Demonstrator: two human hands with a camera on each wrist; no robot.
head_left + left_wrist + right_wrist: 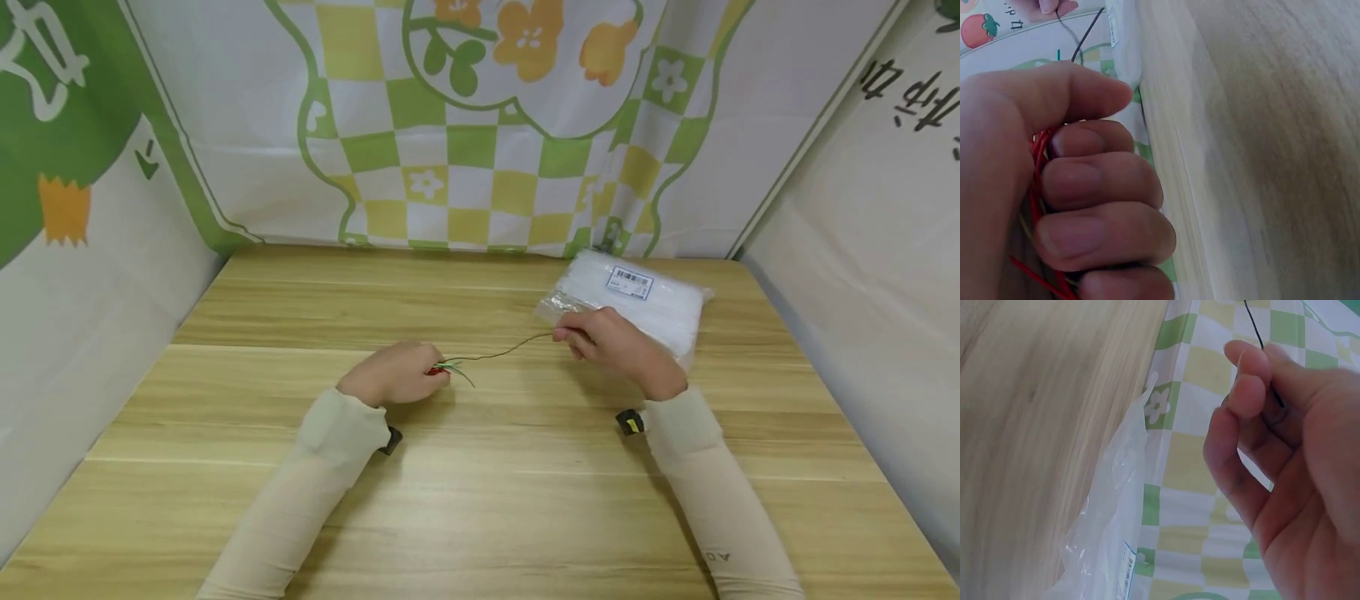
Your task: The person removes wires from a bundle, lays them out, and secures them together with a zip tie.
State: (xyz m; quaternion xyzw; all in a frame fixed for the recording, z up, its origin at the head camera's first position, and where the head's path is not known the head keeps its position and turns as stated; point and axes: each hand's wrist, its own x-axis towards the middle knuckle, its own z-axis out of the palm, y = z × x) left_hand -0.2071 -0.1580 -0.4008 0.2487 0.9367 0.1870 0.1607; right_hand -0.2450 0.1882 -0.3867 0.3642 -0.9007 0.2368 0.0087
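Handling thin wires (1038,154); prob light, bendy, kinks easily; left grip (395,372) curled round the bunch; right grip (613,346) pinching dark wire (487,357) near its end, best spot imo

Head cam: set high over the tabletop (510,517), looking fwd & down at the far edge; widest, farthest view, incl. both far corners and the checked curtain (468,187) behind. L wrist cam: v. close on the L hand (393,372); view rolled approx. sideways, far edge running steeply; faces twd the R hand (618,350), seen small at top. R wrist cam: v. close on the R hand, likewise rolled, facing the far edge & curtain. Common to all 3 views: R hand, dark wire (498,355), labelled plastic bag (660,312), part of far edge.
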